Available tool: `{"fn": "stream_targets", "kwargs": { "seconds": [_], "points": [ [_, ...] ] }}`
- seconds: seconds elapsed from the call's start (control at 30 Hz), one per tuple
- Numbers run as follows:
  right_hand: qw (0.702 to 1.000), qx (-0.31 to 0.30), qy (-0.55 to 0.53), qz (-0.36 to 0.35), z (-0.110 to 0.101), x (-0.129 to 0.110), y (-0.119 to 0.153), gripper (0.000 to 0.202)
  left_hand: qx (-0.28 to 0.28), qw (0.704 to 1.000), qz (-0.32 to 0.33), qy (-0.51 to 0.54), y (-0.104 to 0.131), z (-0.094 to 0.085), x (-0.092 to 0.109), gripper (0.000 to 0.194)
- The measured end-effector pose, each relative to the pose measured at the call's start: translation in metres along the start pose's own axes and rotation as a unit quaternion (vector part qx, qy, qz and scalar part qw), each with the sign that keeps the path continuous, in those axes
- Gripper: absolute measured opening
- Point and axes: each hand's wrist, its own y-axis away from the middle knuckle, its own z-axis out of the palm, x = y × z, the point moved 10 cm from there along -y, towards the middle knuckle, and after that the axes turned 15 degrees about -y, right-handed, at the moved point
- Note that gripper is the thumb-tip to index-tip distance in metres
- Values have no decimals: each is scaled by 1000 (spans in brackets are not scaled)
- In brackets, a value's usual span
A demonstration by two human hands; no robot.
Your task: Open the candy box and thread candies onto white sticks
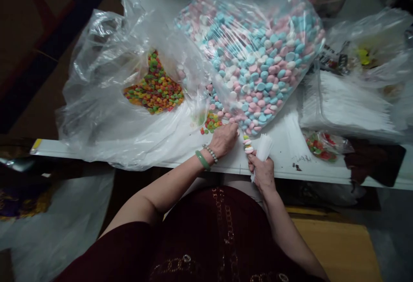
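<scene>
Bunched fingertips on my left hand (225, 139); can't tell if they hold anything. Loose rings (213, 121) at its eleven o'clock could scatter if knocked. My right hand (263, 173) clenches candy stack (248, 145), eleven o'clock, and white sticks (265, 145), twelve; loosening may drop both. Bulging candy bag (258, 65), twelve, obstructs; small pouch (329, 145) at two.

Two bare hands, left (224, 139) and right (264, 173); one smooth green bangle (202, 160); one held bundle of thin white strips (265, 145); one short pink-white-yellow candy stack (248, 149); pink, white and blue domed candies (258, 75) and multicoloured rings (159, 94) past counting.
</scene>
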Motion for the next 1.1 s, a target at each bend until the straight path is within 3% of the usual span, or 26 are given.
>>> {"fn": "stream_targets", "kwargs": {
  "seconds": [0.1,0.17,0.37,0.53,0.63,0.7,0.77,0.83,0.9,0.97,1.1],
  "points": [
    [1000,7,-6,-3,-1,-1,0,30,-9,996,87,-2,-3,4,23,26],
    [1000,14,-21,-2,-2,-3,1,30,-11,994,112,5,-3,7,27,28],
    [999,-4,-31,16,2,-4,3,28,-42,989,99,105,19,12,13,26],
    [999,-45,10,27,7,-1,5,27,-32,978,113,175,35,8,6,28],
    [997,-57,51,19,7,-4,11,27,-33,964,32,262,30,12,-10,28],
    [994,-77,82,6,10,-7,17,26,-35,908,-87,409,30,19,-32,27],
    [987,-101,125,-10,15,-8,24,25,-66,787,-178,588,36,31,-40,28],
    [978,-123,166,-32,21,-9,30,24,-111,650,-209,722,42,36,-34,30],
    [970,-139,192,-58,27,-11,34,25,-139,559,-210,790,46,34,-28,32],
    [964,-148,207,-78,31,-11,35,25,-153,516,-211,816,51,33,-28,33],
    [958,-163,223,-81,35,-10,34,23,-169,497,-211,824,57,38,-29,31]
  ]
}}
